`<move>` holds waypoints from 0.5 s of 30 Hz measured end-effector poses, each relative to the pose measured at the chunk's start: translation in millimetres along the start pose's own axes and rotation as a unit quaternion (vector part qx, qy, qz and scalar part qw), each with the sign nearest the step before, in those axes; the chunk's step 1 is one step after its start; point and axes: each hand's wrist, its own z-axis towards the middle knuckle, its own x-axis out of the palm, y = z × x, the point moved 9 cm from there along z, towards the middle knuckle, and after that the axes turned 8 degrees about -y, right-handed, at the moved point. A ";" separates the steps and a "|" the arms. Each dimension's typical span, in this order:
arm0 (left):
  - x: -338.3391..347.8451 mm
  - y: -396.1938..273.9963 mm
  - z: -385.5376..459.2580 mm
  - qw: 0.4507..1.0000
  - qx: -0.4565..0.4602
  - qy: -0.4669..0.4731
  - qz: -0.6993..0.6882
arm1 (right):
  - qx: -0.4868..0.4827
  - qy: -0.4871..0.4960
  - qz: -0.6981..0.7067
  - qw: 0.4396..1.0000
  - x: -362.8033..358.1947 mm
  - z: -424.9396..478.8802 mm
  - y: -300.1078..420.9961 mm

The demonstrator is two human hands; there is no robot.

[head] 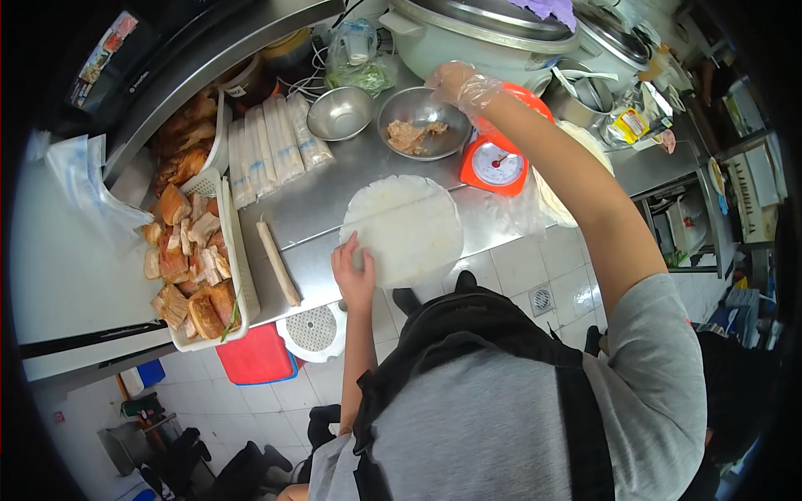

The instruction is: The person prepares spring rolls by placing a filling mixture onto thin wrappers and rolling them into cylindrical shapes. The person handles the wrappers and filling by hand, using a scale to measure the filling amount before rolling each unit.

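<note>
A round, thin, translucent wrapper sheet [404, 219] lies on the steel counter and hangs past its front edge. At its left margin rests my left hand [353, 269], thumb and fingers apart. My right hand [456, 84], in a clear plastic glove, is at the right rim of a steel bowl [393, 111] with some minced filling [410, 134] inside. Its fingers are curled and partly hidden, so I cannot tell whether they hold anything. Beside that bowl stands an orange dial kitchen scale [498, 164], its pan partly behind my forearm. A smaller steel bowl [340, 114] sits to the left.
One pale rolled stick [279, 263] lies on the counter, with several plastic-wrapped rolls [269, 147] behind it. White baskets of cooked meat [241, 269] stand left. Large lidded pots [482, 37] line the back. More pale sheets [583, 147] lie right of the scale.
</note>
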 end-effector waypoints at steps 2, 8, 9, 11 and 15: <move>2.3 -0.9 0.8 1.000 0.002 0.005 0.004 | 0.022 0.051 -0.074 0.996 13.4 2.5 -0.3; -2.5 7.6 -0.8 1.000 -0.017 0.003 0.023 | -0.001 0.147 -0.114 0.983 40.4 -35.9 44.0; -2.0 6.7 -1.4 1.000 -0.016 0.002 0.018 | 0.025 0.170 -0.106 0.980 48.6 -37.5 40.6; 0.0 6.5 -0.6 1.000 -0.017 -0.004 0.010 | 0.073 0.214 -0.090 0.970 72.7 -41.8 34.7; 3.7 3.6 0.3 1.000 -0.002 0.003 0.014 | 0.151 0.058 -0.075 0.984 96.5 -25.4 9.2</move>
